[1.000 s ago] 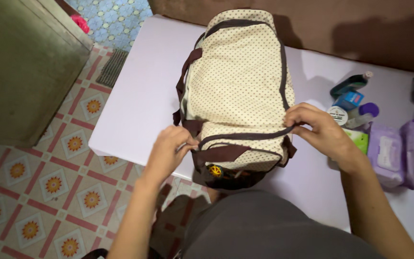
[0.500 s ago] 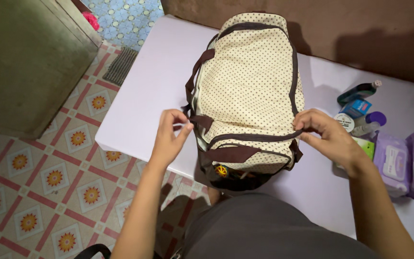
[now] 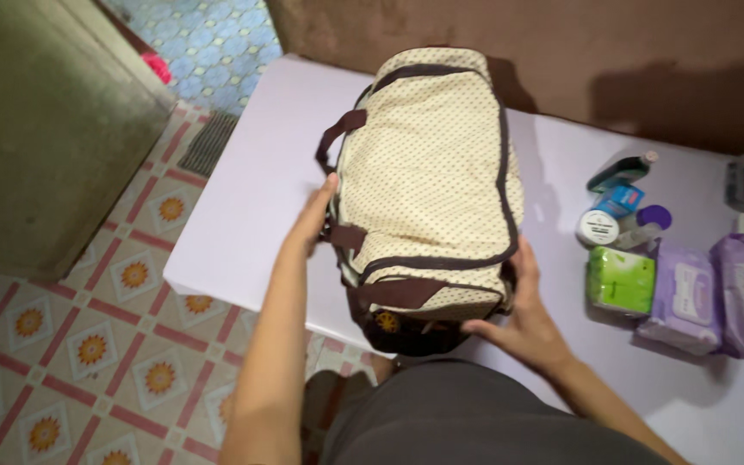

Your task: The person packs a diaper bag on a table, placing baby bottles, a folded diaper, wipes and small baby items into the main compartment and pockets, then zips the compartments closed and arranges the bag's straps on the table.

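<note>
A cream bag with small brown dots and dark brown trim and straps (image 3: 430, 181) lies lengthwise on a pale lilac table (image 3: 251, 198), its near end at the table's front edge. My left hand (image 3: 313, 215) presses flat against the bag's left side, just below the brown handle. My right hand (image 3: 520, 314) cups the bag's near right corner, fingers spread along its lower edge. Neither hand closes around anything.
Right of the bag lie a green packet (image 3: 620, 280), purple wipe packs (image 3: 691, 297), a round white jar (image 3: 598, 227) and small bottles (image 3: 622, 172). A brown wall (image 3: 561, 52) backs the table. Patterned tile floor (image 3: 88, 344) and a grey-green cabinet (image 3: 36, 129) are to the left.
Both hands left the brown strip at the bag's near end. The left moved to the bag's left side, the right dropped to the near right corner. The view shifted closer.
</note>
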